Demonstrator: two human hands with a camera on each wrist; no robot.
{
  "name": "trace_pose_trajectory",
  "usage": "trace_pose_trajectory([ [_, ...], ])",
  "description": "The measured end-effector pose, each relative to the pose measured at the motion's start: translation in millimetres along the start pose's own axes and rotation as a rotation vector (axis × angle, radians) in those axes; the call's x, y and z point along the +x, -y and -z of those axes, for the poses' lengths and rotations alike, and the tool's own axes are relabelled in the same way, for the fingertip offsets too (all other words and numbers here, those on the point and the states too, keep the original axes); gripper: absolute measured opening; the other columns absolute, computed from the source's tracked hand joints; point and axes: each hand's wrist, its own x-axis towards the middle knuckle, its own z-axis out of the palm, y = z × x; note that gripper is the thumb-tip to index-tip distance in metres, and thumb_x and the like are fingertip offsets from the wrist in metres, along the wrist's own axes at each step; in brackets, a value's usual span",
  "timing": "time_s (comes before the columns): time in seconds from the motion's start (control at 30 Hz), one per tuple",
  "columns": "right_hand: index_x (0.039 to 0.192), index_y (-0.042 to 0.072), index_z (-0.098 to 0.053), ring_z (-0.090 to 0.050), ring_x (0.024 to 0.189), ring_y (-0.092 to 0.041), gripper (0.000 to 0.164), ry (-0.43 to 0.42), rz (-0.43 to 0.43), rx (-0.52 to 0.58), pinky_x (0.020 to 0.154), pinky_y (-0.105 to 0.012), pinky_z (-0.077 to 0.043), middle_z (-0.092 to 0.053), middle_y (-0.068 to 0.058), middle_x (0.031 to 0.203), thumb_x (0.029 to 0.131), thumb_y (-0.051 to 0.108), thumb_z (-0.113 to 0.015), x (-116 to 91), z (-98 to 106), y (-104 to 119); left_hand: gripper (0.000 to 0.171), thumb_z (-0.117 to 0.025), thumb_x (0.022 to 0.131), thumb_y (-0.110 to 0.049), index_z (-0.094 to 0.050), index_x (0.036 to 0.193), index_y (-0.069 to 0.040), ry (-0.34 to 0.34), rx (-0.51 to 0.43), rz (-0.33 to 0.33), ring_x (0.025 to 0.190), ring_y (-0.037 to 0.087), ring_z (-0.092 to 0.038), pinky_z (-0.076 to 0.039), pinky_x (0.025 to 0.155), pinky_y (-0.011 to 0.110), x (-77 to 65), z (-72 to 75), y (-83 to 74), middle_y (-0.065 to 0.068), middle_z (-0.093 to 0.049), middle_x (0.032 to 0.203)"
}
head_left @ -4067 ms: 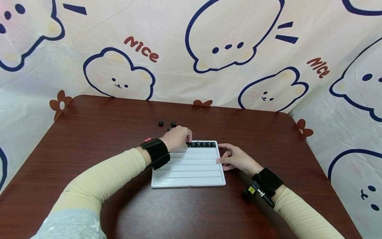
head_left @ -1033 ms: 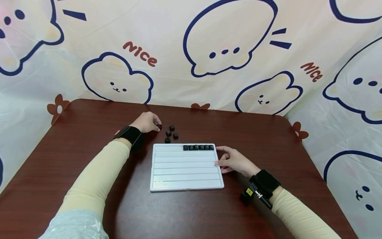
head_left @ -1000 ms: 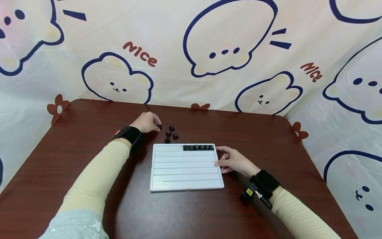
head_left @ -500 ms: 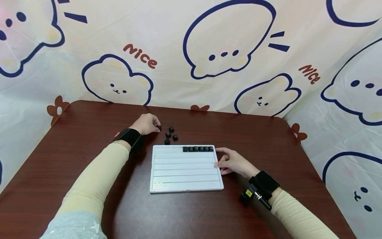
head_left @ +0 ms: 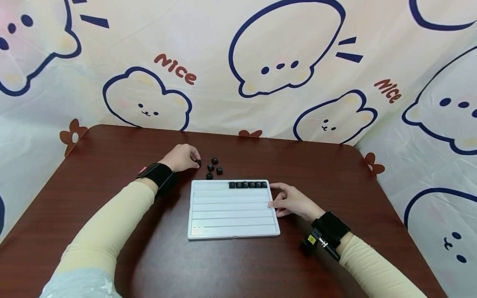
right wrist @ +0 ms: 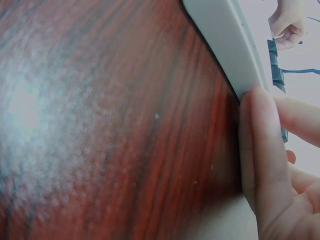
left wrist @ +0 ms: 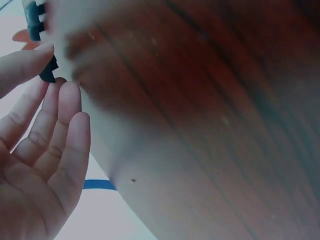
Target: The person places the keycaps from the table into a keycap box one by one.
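My left hand (head_left: 181,157) pinches a small black keycap (left wrist: 49,70) between thumb and fingertips, at the left of the loose pieces. Several black keycaps (head_left: 219,170) lie scattered just beyond the white tray (head_left: 231,213), which has long raised ridges across it. A row of black keycaps (head_left: 245,185) fills the right part of its far channel. At the tray's right edge my right hand (head_left: 294,201) grips the side, thumb over the rim and fingers along the outside. In the right wrist view, fingers (right wrist: 265,125) press against the tray's pale side wall.
The tray lies on a dark reddish-brown wooden table (head_left: 208,269). Behind and beside the table hangs a pale cloth (head_left: 212,49) printed with cartoon bears. Black straps (head_left: 329,227) with small cameras sit on both wrists.
Since the oldest frame, my left hand has left the tray's far row and moved back left to the loose keycaps, now pinching one. Lately it shifted slightly nearer. My right hand stays put.
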Motion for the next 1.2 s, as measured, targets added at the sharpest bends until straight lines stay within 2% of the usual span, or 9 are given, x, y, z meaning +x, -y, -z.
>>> trace_pose_trajectory([
  [0.3, 0.153, 0.0, -0.037, -0.064, 0.066, -0.017, 0.072, -0.001, 0.0, 0.0, 0.063, -0.03, -0.059, -0.064, -0.013, 0.087, 0.093, 0.006, -0.076, 0.9, 0.5, -1.2, 0.019, -0.077, 0.091, -0.009, -0.072, 0.108, -0.001, -0.027, 0.008, 0.001, 0.099, 0.031, -0.062, -0.051, 0.092, 0.048, -13.3, -0.5, -12.7, 0.014, -0.07, 0.104],
  [0.7, 0.154, 0.0, -0.036, -0.064, 0.067, -0.017, 0.072, 0.001, -0.001, -0.004, 0.064, -0.029, -0.059, -0.064, -0.013, 0.088, 0.093, 0.006, -0.075, 0.6, 0.0, -0.1, 0.022, -0.077, 0.092, -0.011, -0.073, 0.111, -0.002, -0.056, -0.02, 0.038, 0.097, 0.031, -0.064, -0.052, 0.091, 0.048, -25.1, 4.4, -10.9, 0.015, -0.071, 0.105],
  [0.93, 0.154, 0.0, -0.036, -0.064, 0.068, -0.017, 0.072, 0.002, -0.004, -0.009, 0.065, -0.03, -0.059, -0.063, -0.013, 0.089, 0.094, 0.007, -0.075, 0.7, 0.9, 1.2, 0.02, -0.077, 0.093, -0.01, -0.073, 0.111, -0.002, -0.052, -0.048, -0.012, 0.102, 0.03, -0.064, -0.053, 0.092, 0.047, -30.6, -2.0, -21.1, 0.014, -0.072, 0.107],
  [1.2, 0.154, 0.0, -0.036, -0.064, 0.069, -0.017, 0.072, 0.005, 0.0, -0.009, 0.064, -0.03, -0.059, -0.063, -0.013, 0.089, 0.094, 0.006, -0.074, 2.4, 0.3, -0.1, 0.023, -0.078, 0.092, -0.013, -0.074, 0.113, -0.004, -0.032, -0.069, -0.037, 0.104, 0.029, -0.065, -0.054, 0.091, 0.045, -36.9, -11.7, -35.4, 0.012, -0.072, 0.109],
])
